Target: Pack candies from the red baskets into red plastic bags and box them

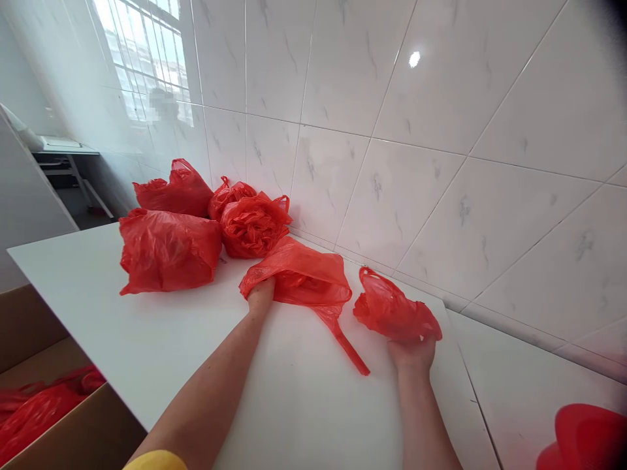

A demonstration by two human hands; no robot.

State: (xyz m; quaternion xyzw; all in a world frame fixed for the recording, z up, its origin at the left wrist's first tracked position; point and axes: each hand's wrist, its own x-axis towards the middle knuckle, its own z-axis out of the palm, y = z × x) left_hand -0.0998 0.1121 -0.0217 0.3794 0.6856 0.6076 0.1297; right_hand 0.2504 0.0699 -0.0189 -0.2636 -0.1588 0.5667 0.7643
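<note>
A red plastic bag [318, 261] lies on the white table with its mouth gaping toward me and one handle trailing to the right. My left hand [263, 294] reaches into that mouth, so its fingers are hidden. Some crumpled red plastic shows inside the bag. To the right, a smaller bunched red plastic bag [392, 307] has a handle loop sticking up. My right hand [414, 351] grips this bunch from below and near its front, the fingers mostly covered by the plastic.
Several stuffed red bags [169, 251] stand at the table's back left. A cardboard box [88, 424] with red plastic inside sits low at the left. A red object [590, 434] is at the lower right. The tiled wall [337, 176] borders the white table [313, 405].
</note>
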